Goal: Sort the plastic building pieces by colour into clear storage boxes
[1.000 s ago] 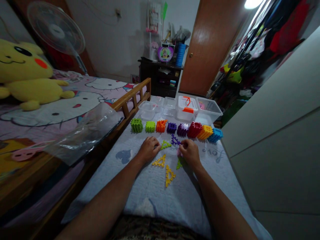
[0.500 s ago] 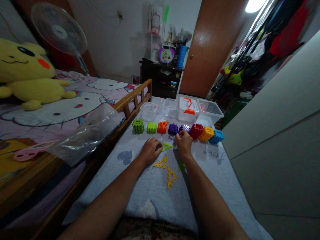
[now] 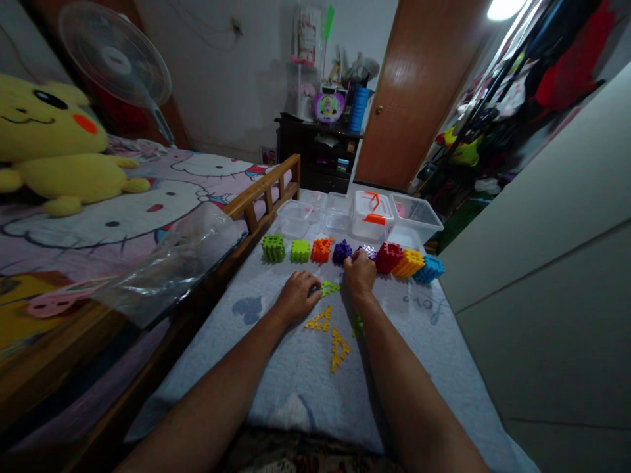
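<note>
Green triangle (image 3: 331,286): bright, bumpy edges, flat on the cloth (image 3: 288,368) beside the left hand (image 3: 298,292).
Purple stack (image 3: 367,251): bumpy, in the row, at the right hand's (image 3: 359,272) fingertips.
Left hand: half curled; can't tell if it holds anything.
Right hand: fingers bent in; can't tell its hold.
Since one second ago: right hand went up to the purple stack.

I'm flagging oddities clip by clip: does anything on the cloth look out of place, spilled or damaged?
No spill or damage shows. Two yellow triangles and two green pieces lie outside the row of coloured stacks, nearer the camera, so they look slightly scattered.
</note>
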